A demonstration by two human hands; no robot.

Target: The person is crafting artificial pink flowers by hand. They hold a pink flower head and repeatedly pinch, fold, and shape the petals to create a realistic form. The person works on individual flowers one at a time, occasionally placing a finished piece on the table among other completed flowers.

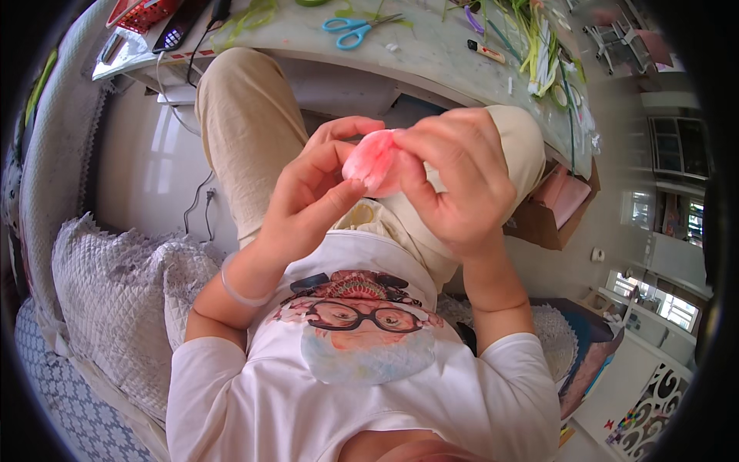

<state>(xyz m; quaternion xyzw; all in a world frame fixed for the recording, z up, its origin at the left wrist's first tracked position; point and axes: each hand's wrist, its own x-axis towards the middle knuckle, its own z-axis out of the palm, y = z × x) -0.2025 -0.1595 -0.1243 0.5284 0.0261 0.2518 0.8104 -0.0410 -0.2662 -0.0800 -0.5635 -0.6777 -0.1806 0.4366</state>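
Between my two hands, above my lap, is a soft pink and white petal-like piece [374,159], thin and rounded, paler at its left edge. My left hand [317,185] holds its left side, with the thumb at the lower edge and the fingers behind. The thumb and forefinger of my right hand [456,173] pinch its upper right side. Part of the piece is hidden by my fingers, and its exact material is hard to tell.
On the marble-look table [427,63] lie blue-handled scissors [353,30], a marker-like tube [486,51], green and white strips [540,55] and a phone [180,29]. A red basket [141,14] stands far left. Below the table's right end is a cardboard box [537,216]; a quilted sofa cover [115,300] lies left.
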